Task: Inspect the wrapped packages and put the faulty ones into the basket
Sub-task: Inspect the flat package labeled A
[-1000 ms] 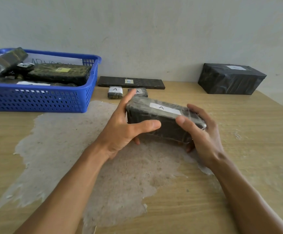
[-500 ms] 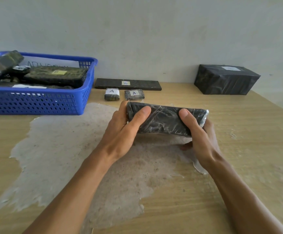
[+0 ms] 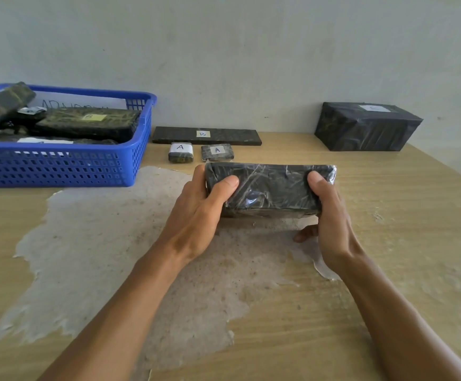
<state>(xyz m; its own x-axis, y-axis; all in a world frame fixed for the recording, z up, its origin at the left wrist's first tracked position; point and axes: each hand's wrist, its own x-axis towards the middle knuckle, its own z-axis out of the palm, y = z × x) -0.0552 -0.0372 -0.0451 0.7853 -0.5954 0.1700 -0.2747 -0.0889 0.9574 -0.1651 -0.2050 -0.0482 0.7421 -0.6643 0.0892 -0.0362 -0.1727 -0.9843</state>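
Observation:
A dark package wrapped in clear film (image 3: 270, 189) is held up over the middle of the table, its unlabelled side turned to me. My left hand (image 3: 199, 213) grips its left end, thumb across the front. My right hand (image 3: 327, 215) grips its right end the same way, fingers curled behind and under it. At the back left stands the blue basket (image 3: 59, 169) with several wrapped packages inside, one marked B.
Behind the held package lie two small packages marked A (image 3: 180, 152) (image 3: 217, 152) and a long flat one marked B (image 3: 206, 135). A large black wrapped box (image 3: 367, 127) sits at the back right by the wall. A pale worn patch (image 3: 100, 243) covers the wooden tabletop.
Both hands have turned the package over: its white A label, facing up a second ago, is now out of sight, and a plain wrapped side faces me.

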